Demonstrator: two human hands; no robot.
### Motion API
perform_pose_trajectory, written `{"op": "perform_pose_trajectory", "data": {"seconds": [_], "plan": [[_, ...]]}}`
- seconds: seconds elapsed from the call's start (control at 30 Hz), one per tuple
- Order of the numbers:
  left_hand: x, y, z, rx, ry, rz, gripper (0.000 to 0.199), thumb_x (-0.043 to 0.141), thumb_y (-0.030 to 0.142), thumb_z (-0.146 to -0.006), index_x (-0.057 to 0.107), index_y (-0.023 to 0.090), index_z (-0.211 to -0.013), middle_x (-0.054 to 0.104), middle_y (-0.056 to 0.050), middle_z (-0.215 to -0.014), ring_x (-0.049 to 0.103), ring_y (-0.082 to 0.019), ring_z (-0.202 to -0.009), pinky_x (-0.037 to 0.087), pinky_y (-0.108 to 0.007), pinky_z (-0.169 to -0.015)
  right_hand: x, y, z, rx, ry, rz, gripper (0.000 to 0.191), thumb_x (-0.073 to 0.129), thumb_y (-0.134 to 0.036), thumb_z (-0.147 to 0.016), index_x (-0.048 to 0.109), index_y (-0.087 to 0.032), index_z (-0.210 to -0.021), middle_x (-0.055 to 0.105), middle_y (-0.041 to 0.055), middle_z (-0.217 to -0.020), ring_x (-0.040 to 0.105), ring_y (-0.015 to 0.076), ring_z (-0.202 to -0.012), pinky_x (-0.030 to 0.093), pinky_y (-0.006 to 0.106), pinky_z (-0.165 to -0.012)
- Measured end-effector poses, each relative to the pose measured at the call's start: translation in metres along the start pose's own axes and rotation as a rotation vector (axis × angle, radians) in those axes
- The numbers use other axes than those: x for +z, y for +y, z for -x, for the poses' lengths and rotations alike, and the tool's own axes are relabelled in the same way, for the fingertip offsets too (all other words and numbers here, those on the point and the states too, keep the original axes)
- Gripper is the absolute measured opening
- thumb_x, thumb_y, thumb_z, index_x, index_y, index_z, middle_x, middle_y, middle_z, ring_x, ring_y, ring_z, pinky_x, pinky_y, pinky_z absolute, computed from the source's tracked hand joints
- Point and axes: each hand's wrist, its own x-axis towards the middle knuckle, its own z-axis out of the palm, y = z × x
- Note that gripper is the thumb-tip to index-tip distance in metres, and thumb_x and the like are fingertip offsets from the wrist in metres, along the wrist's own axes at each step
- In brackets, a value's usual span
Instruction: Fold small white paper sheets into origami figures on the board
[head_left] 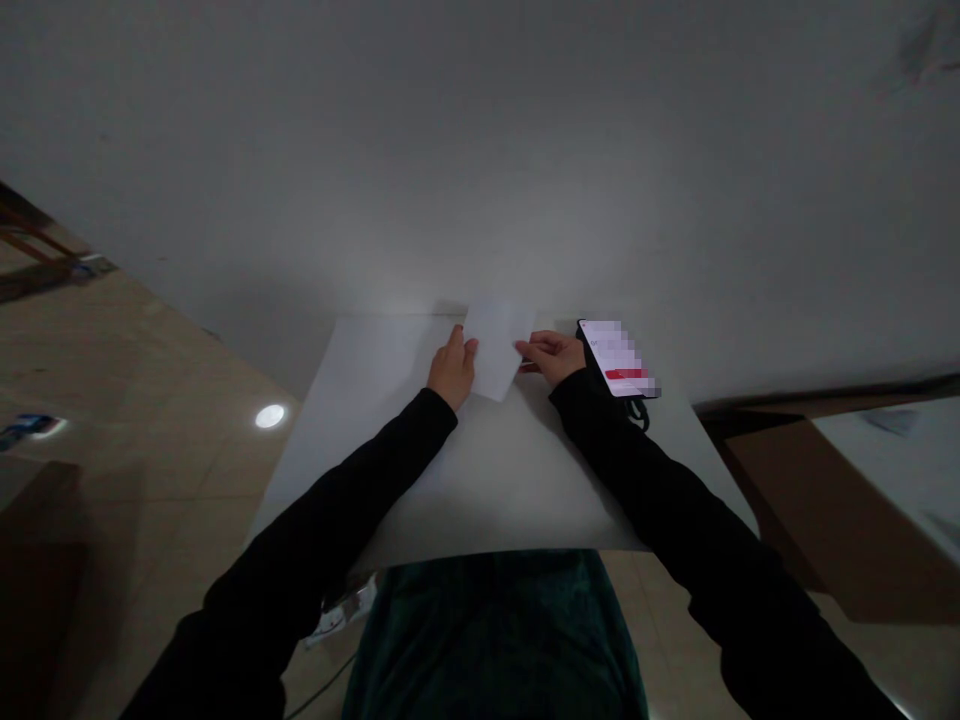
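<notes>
A white sheet of paper (498, 350) is held up, tilted, above the far part of the white table (465, 500). My left hand (453, 368) grips its left edge, thumb on the near face and fingers partly behind. At the right edge, my right hand (551, 356) pinches the paper between thumb and fingers. Just right of that hand lies a phone (616, 358) with a lit screen, partly blurred into blocks, and a dark cord (637, 412) shows at its near end.
A plain wall (480, 150) rises right behind the table. Brown cardboard (840, 520) with a white top stands to the right. Tiled floor (202, 430) shows on the left. Dark green cloth (495, 640) lies below the table's near edge, with a cable (322, 686) beside it.
</notes>
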Motion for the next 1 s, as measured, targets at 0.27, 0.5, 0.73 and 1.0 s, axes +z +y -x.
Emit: {"op": "perform_pose_trajectory", "data": {"seconds": [0.27, 0.5, 0.73, 1.0], "plan": [[0.002, 0.0, 0.0, 0.067, -0.021, 0.018, 0.033, 0.033, 0.033, -0.096, 0.047, 0.012, -0.117, 0.066, -0.016, -0.096, 0.064, -0.027, -0.09, 0.049, -0.04, -0.08, -0.011, 0.003, -0.011, -0.123, 0.053, 0.001, 0.033, 0.081, -0.032, -0.053, 0.063, -0.018, -0.077, 0.072, 0.0035, -0.073, 0.07, 0.0201, -0.068, 0.062, 0.042, -0.069], [0.003, 0.0, 0.002, 0.061, -0.031, -0.073, 0.038, 0.032, 0.034, -0.096, 0.045, 0.009, -0.123, 0.067, -0.016, -0.091, 0.065, -0.028, -0.085, 0.049, -0.039, -0.077, -0.012, 0.003, -0.015, -0.155, 0.141, -0.045, 0.028, 0.082, -0.026, -0.051, 0.063, -0.017, -0.071, 0.07, 0.002, -0.064, 0.069, 0.02, -0.062, 0.062, 0.045, -0.069], [0.0, 0.003, 0.001, 0.075, -0.069, -0.079, 0.039, 0.031, 0.033, -0.096, 0.044, 0.007, -0.123, 0.066, -0.017, -0.088, 0.064, -0.029, -0.083, 0.048, -0.041, -0.075, -0.018, -0.007, -0.012, -0.179, 0.112, -0.061, 0.029, 0.084, -0.025, -0.051, 0.066, -0.018, -0.072, 0.07, -0.0005, -0.065, 0.069, 0.0174, -0.063, 0.063, 0.042, -0.07], [0.0, 0.0, 0.001, 0.11, -0.04, -0.008, 0.035, 0.035, 0.035, -0.096, 0.047, 0.012, -0.119, 0.063, -0.011, -0.081, 0.063, -0.025, -0.077, 0.048, -0.037, -0.073, -0.02, -0.007, -0.012, -0.208, 0.12, -0.075, 0.027, 0.084, -0.032, -0.053, 0.067, -0.019, -0.069, 0.071, 0.0002, -0.066, 0.067, 0.0165, -0.061, 0.063, 0.042, -0.069]]}}
